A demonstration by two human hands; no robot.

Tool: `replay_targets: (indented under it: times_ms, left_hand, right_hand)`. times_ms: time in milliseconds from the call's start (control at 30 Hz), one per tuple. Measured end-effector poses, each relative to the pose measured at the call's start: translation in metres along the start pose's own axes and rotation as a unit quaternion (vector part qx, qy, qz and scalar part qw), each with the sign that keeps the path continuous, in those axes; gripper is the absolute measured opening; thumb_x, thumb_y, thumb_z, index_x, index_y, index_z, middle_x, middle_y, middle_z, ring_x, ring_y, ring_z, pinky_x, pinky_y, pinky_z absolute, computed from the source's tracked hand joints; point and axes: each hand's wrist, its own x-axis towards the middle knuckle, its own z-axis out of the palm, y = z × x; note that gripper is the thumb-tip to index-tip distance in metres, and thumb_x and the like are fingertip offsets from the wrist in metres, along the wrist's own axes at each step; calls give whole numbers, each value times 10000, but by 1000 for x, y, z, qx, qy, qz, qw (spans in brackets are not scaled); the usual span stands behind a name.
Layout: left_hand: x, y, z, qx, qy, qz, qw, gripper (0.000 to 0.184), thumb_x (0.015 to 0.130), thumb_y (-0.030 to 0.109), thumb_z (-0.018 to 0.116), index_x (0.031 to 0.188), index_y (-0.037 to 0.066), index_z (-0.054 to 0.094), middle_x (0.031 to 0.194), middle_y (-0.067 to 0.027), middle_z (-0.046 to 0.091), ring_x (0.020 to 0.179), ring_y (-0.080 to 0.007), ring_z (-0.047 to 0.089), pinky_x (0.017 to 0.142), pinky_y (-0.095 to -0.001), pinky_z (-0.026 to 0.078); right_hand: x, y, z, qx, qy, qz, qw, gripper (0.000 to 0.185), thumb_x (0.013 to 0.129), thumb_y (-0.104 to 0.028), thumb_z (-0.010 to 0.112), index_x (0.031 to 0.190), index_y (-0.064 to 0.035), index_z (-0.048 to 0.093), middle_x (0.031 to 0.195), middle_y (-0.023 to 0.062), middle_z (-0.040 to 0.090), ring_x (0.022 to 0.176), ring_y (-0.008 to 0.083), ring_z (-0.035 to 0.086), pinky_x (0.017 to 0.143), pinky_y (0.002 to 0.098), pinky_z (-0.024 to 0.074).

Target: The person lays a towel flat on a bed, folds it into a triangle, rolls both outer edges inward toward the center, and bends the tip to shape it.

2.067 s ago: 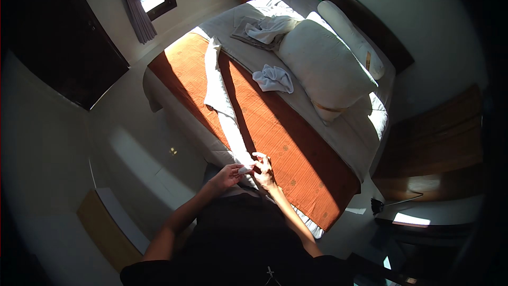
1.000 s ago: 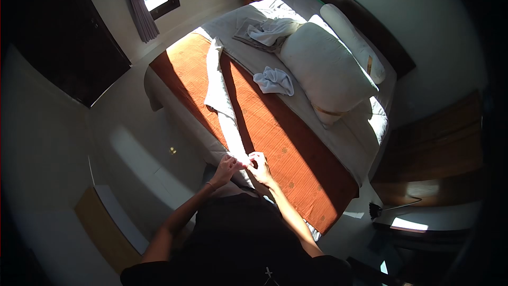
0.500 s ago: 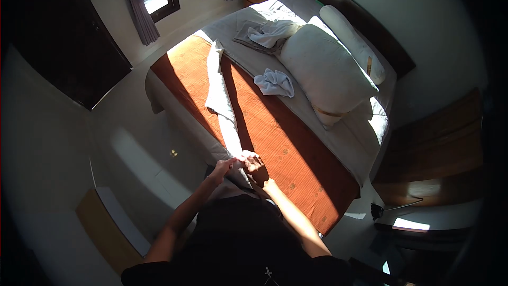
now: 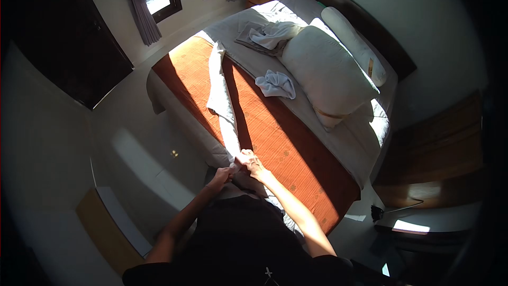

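A long white rolled cloth (image 4: 223,100) lies across the orange bed runner (image 4: 286,143), its near end at my hands. My left hand (image 4: 222,176) is closed on the near end of this cloth, at the bed's front edge. Just right of it, my right hand (image 4: 251,163) is closed on the same cloth, its fingers bent around the end. Farther back, a crumpled white cloth (image 4: 275,84) rests on the grey bedding beside a large white pillow (image 4: 329,71).
Behind the pillow is a white bolster (image 4: 354,45) near the dark headboard (image 4: 365,24). More rumpled cloths (image 4: 270,36) lie at the far left of the bed. A wooden bench (image 4: 434,148) and a dark brush (image 4: 377,212) are at the right.
My hands have closed on the cloth's near end; my right hand's fingers were more spread earlier. My left hand has moved slightly down and away from my right.
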Motion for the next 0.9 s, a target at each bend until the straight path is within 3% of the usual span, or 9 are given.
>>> replay_targets:
  times_ms: [67, 167, 267, 367, 567, 667, 800, 900]
  left_hand:
    - [-4, -6, 9, 96, 84, 105, 986, 354, 865, 302, 647, 1079, 40, 540, 842, -45, 539, 663, -115, 541, 639, -266, 483]
    - [-7, -3, 3, 264, 60, 252, 929, 454, 861, 295, 650, 1193, 35, 484, 1056, -138, 485, 802, -182, 579, 758, -312, 503]
    - [-3, 2, 1, 349, 50, 299, 887, 486, 854, 309, 655, 1220, 38, 484, 1135, -175, 428, 905, -211, 569, 832, -318, 492]
    - [2, 9, 3, 342, 53, 286, 894, 472, 851, 320, 658, 1190, 29, 505, 1078, -170, 457, 933, -230, 549, 832, -326, 480]
    - [29, -4, -4, 386, 74, 376, 839, 440, 870, 327, 616, 1144, -6, 528, 1002, -186, 485, 930, -316, 513, 864, -390, 420]
    - [35, -8, -5, 396, 94, 446, 797, 389, 898, 304, 570, 1109, -21, 535, 995, -183, 488, 939, -331, 500, 867, -401, 405]
    - [38, -2, -4, 400, 107, 413, 812, 348, 924, 307, 518, 1035, -19, 562, 979, -179, 504, 932, -337, 494, 858, -418, 399]
    - [45, 4, -8, 401, 97, 382, 827, 340, 935, 312, 491, 981, -13, 577, 956, -185, 523, 938, -347, 495, 860, -431, 394]
  right_hand:
    - [6, 4, 0, 3, -20, 6, 1000, 466, 602, -95, 739, 1044, -107, 592, 1007, 173, 526, 966, 339, 519, 823, 426, 443]
    - [18, 10, 0, 6, -46, 11, 999, 444, 597, -99, 739, 1019, -103, 602, 977, 177, 535, 943, 341, 529, 804, 427, 451]
    - [31, 15, 1, 7, -69, 17, 997, 422, 592, -103, 739, 994, -99, 612, 948, 181, 545, 920, 343, 539, 786, 428, 459]
    - [45, 20, 0, 8, -84, 21, 996, 401, 587, -106, 738, 970, -95, 622, 918, 185, 555, 898, 346, 550, 767, 429, 468]
    - [57, 27, 4, 18, -68, 11, 997, 366, 578, -128, 750, 926, -86, 645, 843, 198, 572, 802, 352, 581, 689, 435, 490]
    - [55, 29, 5, 46, -65, 31, 996, 388, 585, -158, 761, 948, -96, 635, 877, 196, 562, 825, 356, 570, 704, 438, 486]
    - [56, 40, 20, 67, -79, 57, 993, 419, 686, -196, 708, 1069, -68, 591, 1034, 207, 539, 1004, 362, 527, 859, 447, 436]
    - [41, 29, 19, 14, -28, 22, 999, 432, 730, -202, 662, 1116, -38, 554, 1097, 209, 514, 1077, 360, 482, 918, 450, 386]
